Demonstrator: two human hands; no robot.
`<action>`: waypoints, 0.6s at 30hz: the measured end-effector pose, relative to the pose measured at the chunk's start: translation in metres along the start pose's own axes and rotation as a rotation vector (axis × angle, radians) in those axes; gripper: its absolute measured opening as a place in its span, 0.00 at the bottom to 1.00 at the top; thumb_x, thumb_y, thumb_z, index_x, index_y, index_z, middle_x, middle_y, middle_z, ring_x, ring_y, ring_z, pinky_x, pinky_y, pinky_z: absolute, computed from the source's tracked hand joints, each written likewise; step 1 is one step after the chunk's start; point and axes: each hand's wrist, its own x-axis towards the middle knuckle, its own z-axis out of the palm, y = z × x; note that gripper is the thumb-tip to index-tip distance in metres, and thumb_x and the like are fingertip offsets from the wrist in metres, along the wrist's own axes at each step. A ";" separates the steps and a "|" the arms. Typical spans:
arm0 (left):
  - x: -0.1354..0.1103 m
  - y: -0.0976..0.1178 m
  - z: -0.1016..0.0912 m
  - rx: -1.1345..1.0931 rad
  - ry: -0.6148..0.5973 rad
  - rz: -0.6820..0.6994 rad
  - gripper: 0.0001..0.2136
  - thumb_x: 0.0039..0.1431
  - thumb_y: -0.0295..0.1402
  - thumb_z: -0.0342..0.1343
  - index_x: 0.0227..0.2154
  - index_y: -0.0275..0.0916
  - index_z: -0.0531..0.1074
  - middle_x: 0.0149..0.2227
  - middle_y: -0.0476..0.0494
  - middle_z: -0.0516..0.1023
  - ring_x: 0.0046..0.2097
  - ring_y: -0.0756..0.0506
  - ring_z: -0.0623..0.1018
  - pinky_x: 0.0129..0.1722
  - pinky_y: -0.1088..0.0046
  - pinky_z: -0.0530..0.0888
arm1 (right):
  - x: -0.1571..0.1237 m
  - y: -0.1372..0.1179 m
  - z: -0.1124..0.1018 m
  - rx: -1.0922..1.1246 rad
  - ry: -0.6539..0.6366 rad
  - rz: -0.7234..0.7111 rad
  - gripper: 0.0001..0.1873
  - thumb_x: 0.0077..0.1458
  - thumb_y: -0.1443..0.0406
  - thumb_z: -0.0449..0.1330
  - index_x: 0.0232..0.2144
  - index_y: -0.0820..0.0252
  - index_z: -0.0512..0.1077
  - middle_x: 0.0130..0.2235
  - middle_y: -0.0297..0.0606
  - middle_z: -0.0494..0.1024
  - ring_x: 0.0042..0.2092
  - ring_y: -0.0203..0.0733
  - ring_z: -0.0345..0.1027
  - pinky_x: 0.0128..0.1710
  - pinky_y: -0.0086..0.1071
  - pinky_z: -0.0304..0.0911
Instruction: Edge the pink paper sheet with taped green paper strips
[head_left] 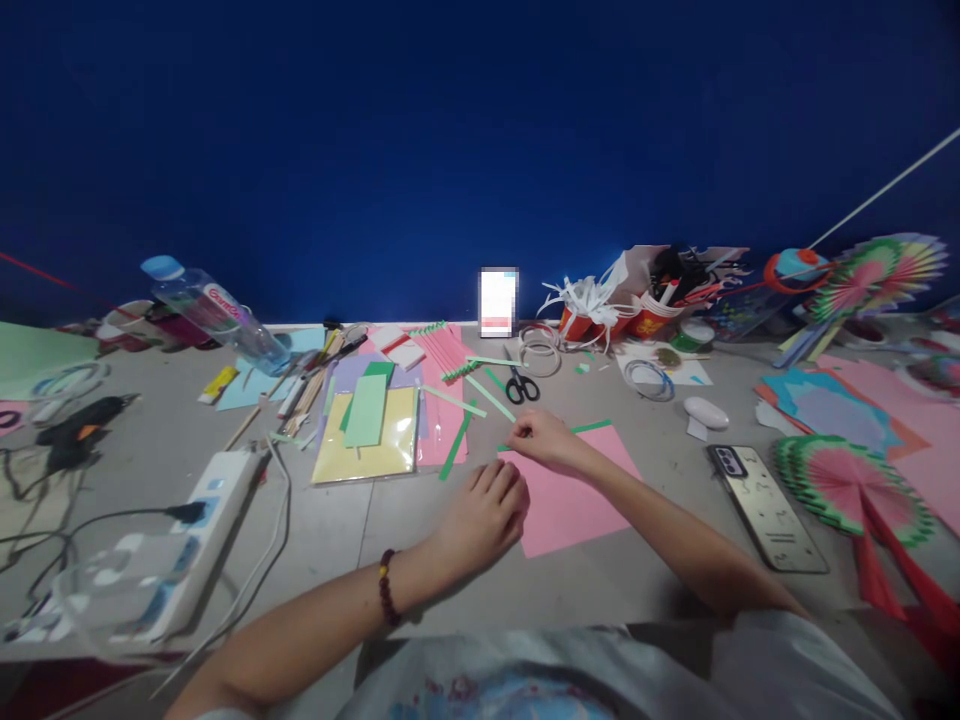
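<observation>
Through my head camera I see the pink sheet (585, 500) lying flat on the surface (322, 540), a green strip (594, 427) along its far edge. My right hand (549, 442) has its fingers bunched near the far left corner; my left hand (486, 512) curls by the left edge. I can't tell whether either grips anything. Scissors (523, 388) lie just beyond the right.

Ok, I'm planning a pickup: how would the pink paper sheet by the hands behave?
The pink paper sheet looks thin, so it may droop if lifted by one corner. Lying flat, it would probably slide if pushed.
</observation>
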 end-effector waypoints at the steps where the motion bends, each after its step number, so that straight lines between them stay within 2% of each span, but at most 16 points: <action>1: 0.000 0.000 0.000 -0.003 -0.003 0.000 0.16 0.60 0.31 0.51 0.51 0.34 0.66 0.51 0.34 0.71 0.53 0.36 0.69 0.52 0.57 0.68 | 0.000 0.000 0.000 -0.006 0.001 -0.003 0.10 0.49 0.62 0.61 0.19 0.58 0.74 0.30 0.35 0.78 0.34 0.40 0.69 0.35 0.31 0.57; 14: 0.000 0.000 -0.001 0.008 -0.004 0.006 0.16 0.60 0.32 0.51 0.51 0.34 0.66 0.51 0.34 0.71 0.54 0.36 0.69 0.53 0.56 0.66 | 0.001 0.002 0.003 -0.056 0.020 -0.005 0.11 0.49 0.61 0.62 0.19 0.57 0.74 0.32 0.35 0.78 0.35 0.41 0.70 0.39 0.34 0.57; 18: -0.001 0.001 0.002 0.017 0.005 0.005 0.16 0.61 0.32 0.50 0.51 0.35 0.65 0.52 0.34 0.71 0.55 0.36 0.68 0.54 0.55 0.65 | 0.000 0.002 0.004 -0.038 0.025 -0.016 0.11 0.50 0.60 0.61 0.20 0.58 0.74 0.32 0.36 0.77 0.35 0.40 0.69 0.37 0.33 0.58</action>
